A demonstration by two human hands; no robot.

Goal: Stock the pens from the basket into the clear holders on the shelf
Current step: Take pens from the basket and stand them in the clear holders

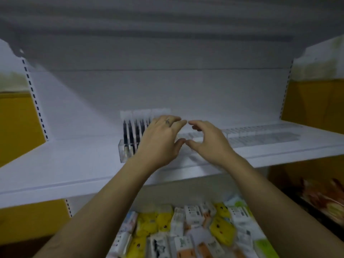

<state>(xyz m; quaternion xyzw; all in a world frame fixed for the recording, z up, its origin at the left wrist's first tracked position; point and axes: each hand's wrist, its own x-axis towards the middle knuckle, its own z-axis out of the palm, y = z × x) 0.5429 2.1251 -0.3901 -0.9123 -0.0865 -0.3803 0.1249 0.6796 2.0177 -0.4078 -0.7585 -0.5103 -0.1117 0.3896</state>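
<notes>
the thin black pens point(130, 135) stand side by side in a row, near the back of the shelf. they sit in a clear plastic holder point(123, 152) shaped like a long low box with smooth, see-through walls. the picture is blurry, so small marks on the pens cannot be read.

the left hand point(160, 142) is over the right end of the pen row and hides some of the pens. its fingers are spread and only a little bent. the right hand point(208, 142) is just beside it, with fingers and thumb curved like a letter c and a gap between them. the two thumb tips almost meet. neither hand has a pen in it, and i cannot tell if they touch the clear plastic.

more clear plastic holders point(260, 135) run along to the right. all of this sits on a flat, smooth white shelf point(55, 174) with a white back wall. a white post with small dark slots point(35, 101) goes up the left side, with a yellow panel point(16, 123) beside it.

lower down lie soft yellow and white packets point(186, 229) in a crowded pile.
</notes>
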